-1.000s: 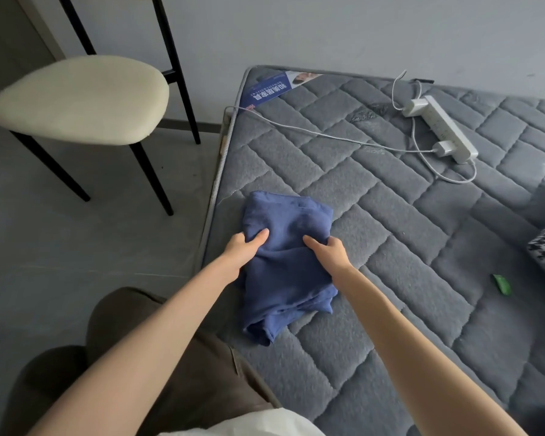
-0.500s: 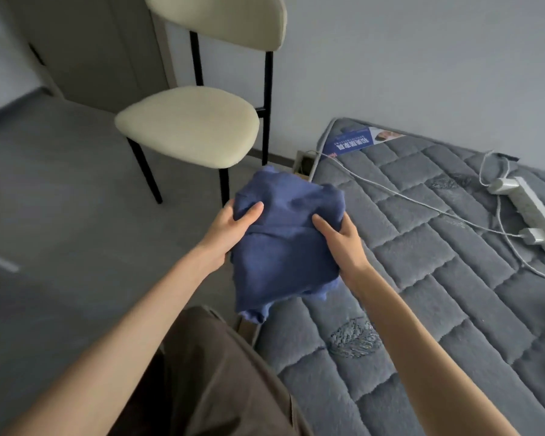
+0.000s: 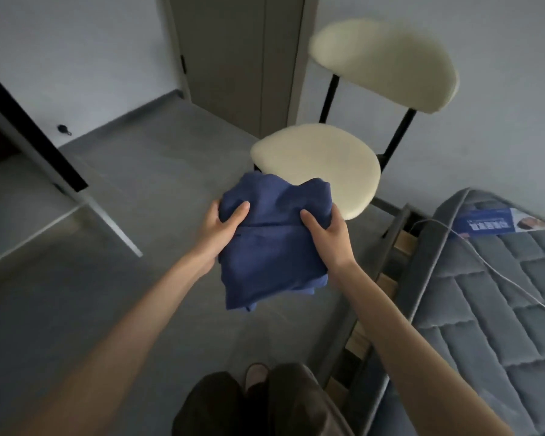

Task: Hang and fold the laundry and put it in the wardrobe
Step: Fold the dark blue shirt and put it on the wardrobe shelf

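Head view, looking down over my own arms.

- Folded blue garment (image 3: 271, 247): dead centre, held in the air above the grey floor (image 3: 132, 309), clear of every surface. Loosely folded, the lower layers sagging toward 6 o'clock.
- Left hand (image 3: 216, 234): grasps the garment's 9 o'clock edge, thumb pressed on top; the fingers go under the cloth and are hidden.
- Right hand (image 3: 331, 237): grasps the 3 o'clock edge the same way, thumb on top, fingers out of sight below.
- Cream chair (image 3: 318, 158) on black legs: at 1 o'clock, just beyond the garment. The cloth's far edge overlaps the seat's front rim in view; I cannot tell whether they touch.
- Grey quilted mattress (image 3: 501, 325): at 4 o'clock, with a blue label (image 3: 497, 226) at its near corner and a white cable (image 3: 485, 262) trailing across it. Wooden bed slats (image 3: 387, 281) show beside its edge.
- Grey-brown door (image 3: 233, 58): at 12 o'clock, closed.
- White-framed furniture (image 3: 85, 196): at 9 o'clock, only partly in frame.
- Dark trousers (image 3: 280, 404) and one slipper toe (image 3: 257, 374): at 6 o'clock.
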